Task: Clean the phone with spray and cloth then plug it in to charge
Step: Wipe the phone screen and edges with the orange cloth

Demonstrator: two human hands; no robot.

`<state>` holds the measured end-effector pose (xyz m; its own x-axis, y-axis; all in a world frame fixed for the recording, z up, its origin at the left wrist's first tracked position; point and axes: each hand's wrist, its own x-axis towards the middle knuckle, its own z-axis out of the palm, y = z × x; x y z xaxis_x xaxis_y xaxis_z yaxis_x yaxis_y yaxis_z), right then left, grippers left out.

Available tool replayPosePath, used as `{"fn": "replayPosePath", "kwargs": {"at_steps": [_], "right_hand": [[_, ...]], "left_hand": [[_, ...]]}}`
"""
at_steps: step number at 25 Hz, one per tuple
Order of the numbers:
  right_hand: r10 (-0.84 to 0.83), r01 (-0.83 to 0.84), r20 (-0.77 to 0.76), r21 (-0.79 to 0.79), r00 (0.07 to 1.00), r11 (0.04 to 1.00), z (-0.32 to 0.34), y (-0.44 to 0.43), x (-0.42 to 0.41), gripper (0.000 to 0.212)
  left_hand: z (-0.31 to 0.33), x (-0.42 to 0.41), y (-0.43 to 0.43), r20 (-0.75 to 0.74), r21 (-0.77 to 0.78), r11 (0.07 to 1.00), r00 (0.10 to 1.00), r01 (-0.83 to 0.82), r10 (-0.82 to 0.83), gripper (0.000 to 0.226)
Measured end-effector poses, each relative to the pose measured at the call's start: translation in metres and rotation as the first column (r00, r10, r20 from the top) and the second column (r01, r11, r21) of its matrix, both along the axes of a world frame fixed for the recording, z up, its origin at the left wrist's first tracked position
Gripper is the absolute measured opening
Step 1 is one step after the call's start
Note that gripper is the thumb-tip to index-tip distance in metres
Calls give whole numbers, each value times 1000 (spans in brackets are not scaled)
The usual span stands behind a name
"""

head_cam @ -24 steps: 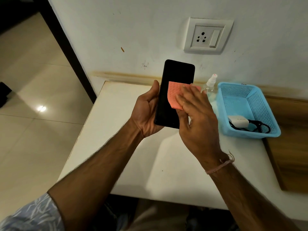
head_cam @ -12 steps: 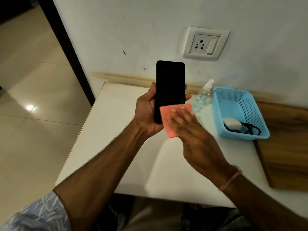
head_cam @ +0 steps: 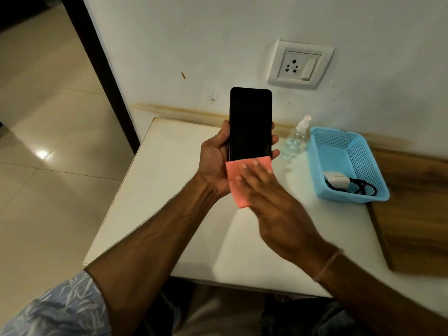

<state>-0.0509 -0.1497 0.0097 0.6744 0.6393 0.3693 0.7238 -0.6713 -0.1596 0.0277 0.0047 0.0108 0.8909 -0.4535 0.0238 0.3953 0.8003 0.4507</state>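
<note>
A black phone (head_cam: 250, 123) stands upright above the white table, screen toward me, held by its lower half in my left hand (head_cam: 214, 161). My right hand (head_cam: 269, 200) presses a folded pink cloth (head_cam: 236, 183) flat against the phone's bottom end, fingers stretched over the cloth. The cloth hides the phone's lower edge. A clear spray bottle (head_cam: 295, 139) with a white nozzle stands on the table to the right of the phone. A white charger (head_cam: 337, 181) with a black cable lies in the blue basket (head_cam: 339, 146).
A white wall socket with a switch (head_cam: 300, 64) sits above the table on the wall. The white table (head_cam: 155, 190) ends at its left edge beside a tiled floor. A wooden surface (head_cam: 412, 214) adjoins the table on the right.
The cloth and my right hand have slid down the screen from its middle to its bottom end. The phone is now held more upright.
</note>
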Motion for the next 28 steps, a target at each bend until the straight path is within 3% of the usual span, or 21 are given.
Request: {"fn": "replayPosePath", "kwargs": {"at_steps": [5, 8, 13, 18, 24, 28], "right_hand": [[-240, 250, -88, 135, 967, 959, 34, 4, 46, 53], [-181, 195, -97, 154, 979, 969, 33, 32, 42, 54], [-16, 15, -13, -68, 1000, 998, -2, 4, -8, 55], [-129, 129, -43, 0, 991, 992, 28, 19, 30, 50], [-246, 250, -74, 52, 966, 967, 69, 40, 104, 51], [-233, 238, -79, 74, 969, 968, 73, 45, 108, 51]], "left_hand": [[-1, -4, -4, -107, 17, 999, 994, -31, 32, 66], [3, -8, -9, -113, 3, 1000, 994, 8, -8, 69], [2, -4, -2, -26, 29, 1000, 1000, -10, 11, 75], [-1, -4, -7, -103, 15, 1000, 995, 3, -1, 74], [-3, -6, -7, -138, 25, 990, 980, -140, 142, 46], [-1, -8, -6, -130, 57, 987, 979, -149, 155, 50]]}}
